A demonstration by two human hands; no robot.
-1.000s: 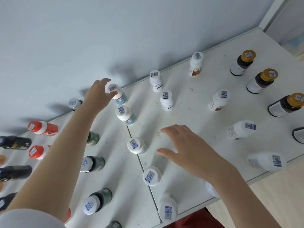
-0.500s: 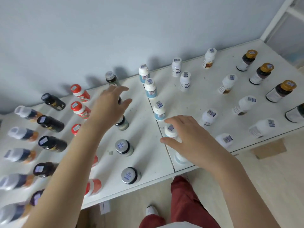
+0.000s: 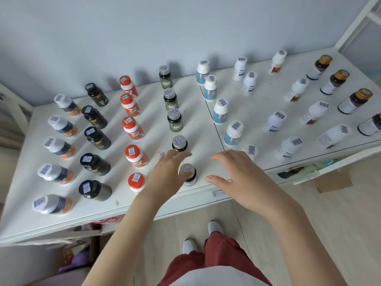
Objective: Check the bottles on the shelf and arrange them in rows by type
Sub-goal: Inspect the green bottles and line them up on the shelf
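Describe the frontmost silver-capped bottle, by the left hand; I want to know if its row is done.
The bottle stands upright at the front of the shelf, in line before four silver-capped bottles. Its silver cap bears a white sticker with a blue code; below shows a dark neck and a pale, blurred body. The left hand lies open close on its left; contact is unclear. The right hand hovers apart on its right.

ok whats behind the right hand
Just past the right hand a white-capped bottle shows. Only its cap is visible; the hand covers its body and label.
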